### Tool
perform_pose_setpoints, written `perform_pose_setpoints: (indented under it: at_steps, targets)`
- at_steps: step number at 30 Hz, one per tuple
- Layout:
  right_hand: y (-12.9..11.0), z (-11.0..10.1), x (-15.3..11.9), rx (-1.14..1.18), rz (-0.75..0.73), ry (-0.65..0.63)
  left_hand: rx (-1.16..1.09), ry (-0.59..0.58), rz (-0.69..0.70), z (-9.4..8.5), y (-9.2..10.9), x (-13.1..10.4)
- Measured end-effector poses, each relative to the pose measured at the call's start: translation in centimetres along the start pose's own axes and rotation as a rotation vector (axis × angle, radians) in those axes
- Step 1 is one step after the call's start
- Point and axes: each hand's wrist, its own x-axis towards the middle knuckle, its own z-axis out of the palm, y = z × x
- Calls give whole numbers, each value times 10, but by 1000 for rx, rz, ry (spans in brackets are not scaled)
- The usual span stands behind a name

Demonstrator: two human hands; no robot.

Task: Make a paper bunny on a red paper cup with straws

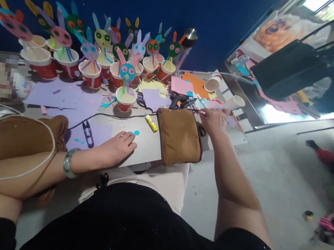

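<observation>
My left hand (118, 149), with a ring on one finger, lies on the table with its fingers stretched out. Its fingertips touch or nearly touch small blue paper circles (136, 132). Over on the right, my right hand (216, 121) reaches among paper scraps beside a tilted paper cup (235, 103); its fingers look apart and I see nothing held. A yellow glue stick (151, 123) lies between the hands, against a brown cushion (180, 139). The nearest cup (125, 100) holds a blue paper rabbit head (127, 72) with pink ears.
Several red-and-white cups with paper rabbits (90, 51) line the blue wall. Thread snips (88, 133) lie on purple paper (67, 94). A black glue gun (174, 101) sits behind the cushion, and a black cord (110, 115) crosses the table. Another brown cushion (25, 138) is at left.
</observation>
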Motion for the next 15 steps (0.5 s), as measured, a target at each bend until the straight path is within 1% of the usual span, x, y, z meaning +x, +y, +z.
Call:
perform_pose_setpoints:
  at_steps: [3,7,9,15]
  targets:
    - [0,5,21,-118,-116,-112,2,11,3,0,0,1]
    - [-8,8,32,-208,-169,-189,4,13,0,1,0,1]
    - [-10,9,34,-203,-170,-187,9,16,3,1,0,0]
    - [-10,10,41,-174,-157,-89,4,16,0,1,0,1]
